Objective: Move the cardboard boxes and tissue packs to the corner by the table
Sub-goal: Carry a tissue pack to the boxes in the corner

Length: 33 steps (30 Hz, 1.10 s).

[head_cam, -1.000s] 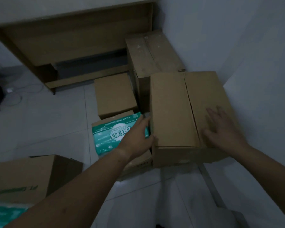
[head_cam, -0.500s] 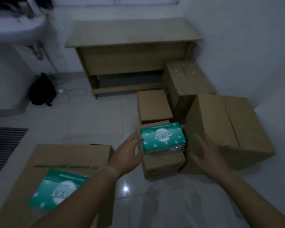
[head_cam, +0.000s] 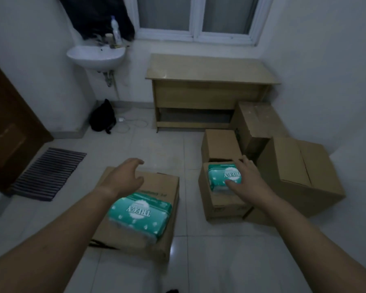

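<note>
Reaching, fingers spread and empty, left hand (head_cam: pixel 123 178) hovers over brown cardboard box (head_cam: pixel 163 187) farthest from wooden table (head_cam: pixel 209 70); lift level, lest its green tissue pack (head_cam: pixel 138 214) slide.

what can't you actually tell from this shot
Head view only.
1. Right hand on the far tissue pack: grip or mere touch, the hand covers the contact.
2. Print on the near box: blurred, partly under the near tissue pack.
3. Black object below the sink: too dark to identify.
</note>
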Motion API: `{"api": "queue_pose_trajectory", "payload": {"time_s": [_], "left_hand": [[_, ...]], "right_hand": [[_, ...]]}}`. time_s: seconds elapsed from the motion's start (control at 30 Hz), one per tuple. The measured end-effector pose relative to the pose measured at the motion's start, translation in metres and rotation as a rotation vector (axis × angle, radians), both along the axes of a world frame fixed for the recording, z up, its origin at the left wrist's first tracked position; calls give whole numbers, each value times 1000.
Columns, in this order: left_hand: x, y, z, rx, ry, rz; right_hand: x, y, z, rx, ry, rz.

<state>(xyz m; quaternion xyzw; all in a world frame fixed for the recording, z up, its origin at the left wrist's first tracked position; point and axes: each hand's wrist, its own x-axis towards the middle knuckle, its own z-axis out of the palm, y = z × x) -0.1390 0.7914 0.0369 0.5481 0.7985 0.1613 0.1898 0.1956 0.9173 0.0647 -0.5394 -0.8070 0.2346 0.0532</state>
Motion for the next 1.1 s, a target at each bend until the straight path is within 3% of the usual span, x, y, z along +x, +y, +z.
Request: {"api": "queue_pose_trajectory", "payload": {"time_s": [0.27,0.47,0.87,1.1], "left_hand": [[-17,-147,-13,-113,40,27],[-52,-196,-29,-128,31,23],[-227,-181,-99,-250,-35,-33],[-275,-126,-182,-391,-14,-142]], "right_hand": [[-16,-122,-15,-56,59,2],[-44,-180,-43,-111,19,24],[-222,-200,-137,-264,-158,-9],[-264,-162,-233,-340,-226,-75]]}}
